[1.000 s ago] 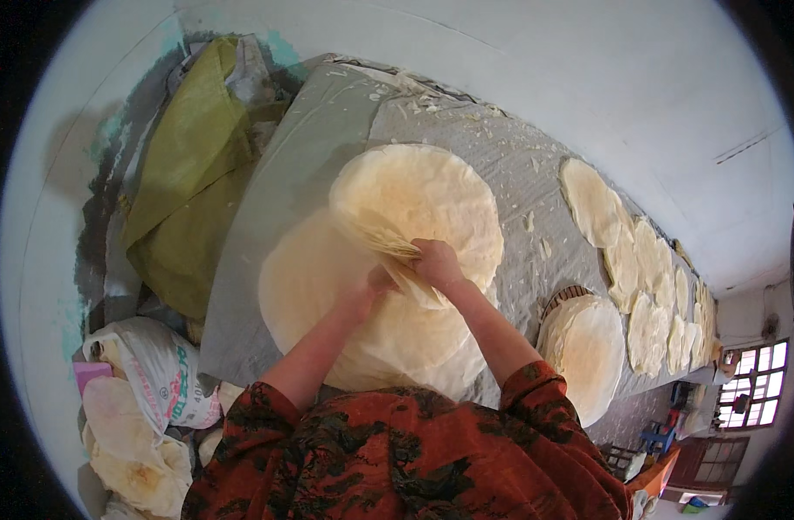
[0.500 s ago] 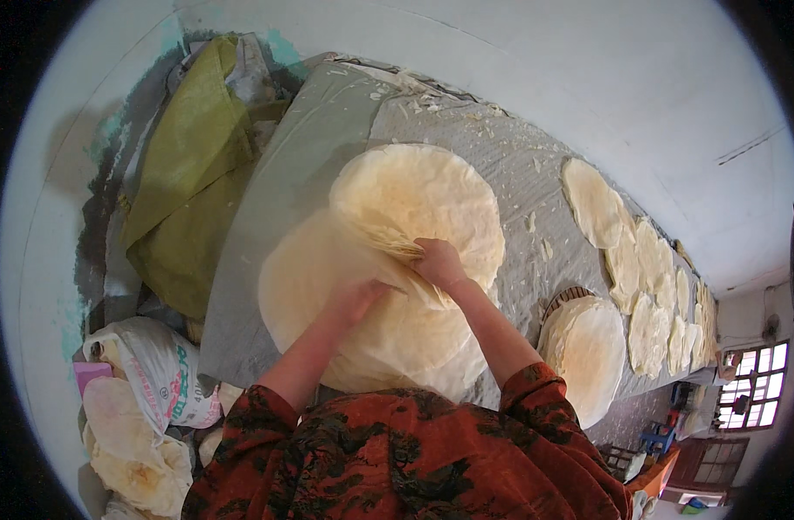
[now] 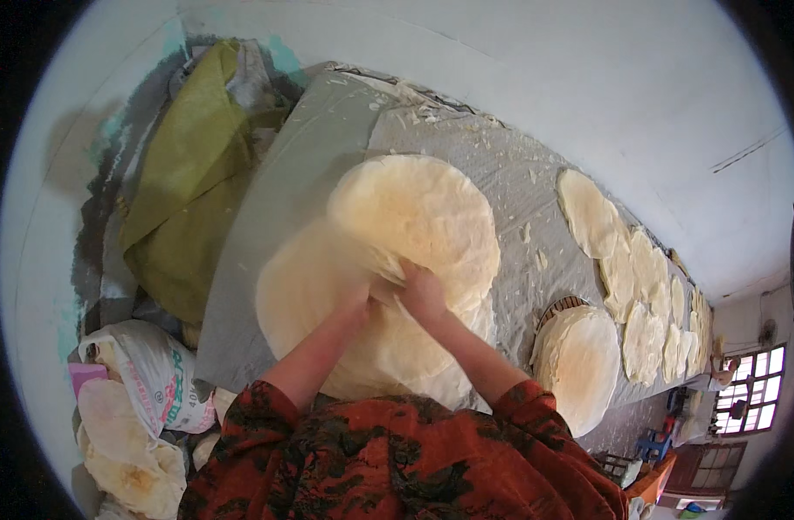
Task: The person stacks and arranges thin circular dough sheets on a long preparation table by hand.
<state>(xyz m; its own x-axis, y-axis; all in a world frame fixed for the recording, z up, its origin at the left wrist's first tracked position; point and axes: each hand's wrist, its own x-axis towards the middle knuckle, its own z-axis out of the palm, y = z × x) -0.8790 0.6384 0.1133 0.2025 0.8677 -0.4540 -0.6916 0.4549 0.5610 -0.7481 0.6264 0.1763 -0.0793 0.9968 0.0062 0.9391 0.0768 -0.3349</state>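
Note:
Thin, round, pale flatbreads lie in front of me on a grey sheet. My right hand [image 3: 421, 295] is closed on the gathered edges of several layers, in the middle of the pile. The far flatbread [image 3: 414, 204] spreads beyond that hand. Close beside it, my left hand [image 3: 362, 299] rests over the left flatbread [image 3: 297, 299], whose upper part is smeared by motion. The left fingers are blurred and partly hidden, so their grip does not show. More flatbread layers [image 3: 414, 355] lie under my forearms, close to my body.
A round stack of flatbreads [image 3: 579, 364] stands at the right on a striped base. Single flatbreads [image 3: 644, 342] lie along the grey sheet [image 3: 258, 217] toward the far right. At left are an olive cloth [image 3: 189, 191] and a white bag [image 3: 167, 373], with flatbread pieces [image 3: 133, 468] below.
My left hand has moved slightly right, closer to my right hand. My right hand has shifted a little left and down, still on the flatbread edges. The view has shifted slightly.

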